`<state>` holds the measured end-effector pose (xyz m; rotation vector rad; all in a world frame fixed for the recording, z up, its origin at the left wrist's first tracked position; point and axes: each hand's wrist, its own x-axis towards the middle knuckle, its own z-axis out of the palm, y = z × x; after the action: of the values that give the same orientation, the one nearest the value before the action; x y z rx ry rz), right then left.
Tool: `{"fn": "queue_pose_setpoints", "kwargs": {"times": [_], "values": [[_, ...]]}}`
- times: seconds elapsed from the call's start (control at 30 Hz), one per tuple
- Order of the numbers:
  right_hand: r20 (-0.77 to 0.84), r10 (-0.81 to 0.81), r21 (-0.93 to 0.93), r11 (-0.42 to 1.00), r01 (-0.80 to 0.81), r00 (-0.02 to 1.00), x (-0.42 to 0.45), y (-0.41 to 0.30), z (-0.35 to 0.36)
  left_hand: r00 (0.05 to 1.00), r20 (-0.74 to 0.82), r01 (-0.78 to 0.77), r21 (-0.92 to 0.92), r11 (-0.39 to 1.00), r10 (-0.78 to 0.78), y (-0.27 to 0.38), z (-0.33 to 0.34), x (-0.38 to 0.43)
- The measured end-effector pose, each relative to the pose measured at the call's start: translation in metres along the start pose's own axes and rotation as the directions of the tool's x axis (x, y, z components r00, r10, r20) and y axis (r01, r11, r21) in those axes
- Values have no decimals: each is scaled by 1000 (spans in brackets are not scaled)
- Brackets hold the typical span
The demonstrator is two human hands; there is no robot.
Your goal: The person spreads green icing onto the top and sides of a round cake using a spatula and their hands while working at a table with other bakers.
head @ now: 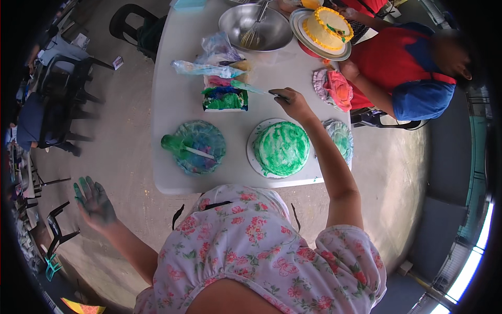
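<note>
My right hand grips the dark handle of a spatula, its blade coated in green icing. The blade's tip hovers over or touches an open box smeared with green, blue and pink icing; contact is unclear. Below that hand, a round cake with streaky green and white icing rests on a white cake board. Off the table's left side, my left hand is raised and empty, its fingers spread and stained green. A stained fluted plate carries a white plastic utensil and a green-smeared plastic piece.
Icing-stained plastic bags lie behind the box. Farther back are a steel mixing bowl with a whisk and a yellow-trimmed cake on a stand. A person sits at right, near another stained plate.
</note>
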<state>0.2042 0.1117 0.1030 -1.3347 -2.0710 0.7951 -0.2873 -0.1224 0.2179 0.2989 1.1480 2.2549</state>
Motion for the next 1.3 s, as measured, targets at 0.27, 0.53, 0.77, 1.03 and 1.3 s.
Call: {"fn": "queue_pose_setpoints", "kwargs": {"times": [0.27, 0.53, 0.77, 1.03, 1.3], "values": [[112, -69, 1, 998, 69, 991, 15, 41, 26, 971, 239, 32, -76, 997, -13, 1, 8, -29], [160, -55, 8, 999, 54, 986, 21, 66, 35, 991, 132, 7, -121, 993, 9, 7, 52, -56], [197, -39, 23, 999, 35, 980, 17, 67, 32, 903, 390, 269, -182, 946, -182, -39, 109, -62], [170, -92, -69, 992, 105, 981, 8, 66, 14, 654, 553, 571, 89, 816, -517, -101, 170, -113], [164, -144, -141, 976, 167, 976, 2, 64, 2, 662, 536, 585, 68, 808, -525, -105, 165, -118]]}}
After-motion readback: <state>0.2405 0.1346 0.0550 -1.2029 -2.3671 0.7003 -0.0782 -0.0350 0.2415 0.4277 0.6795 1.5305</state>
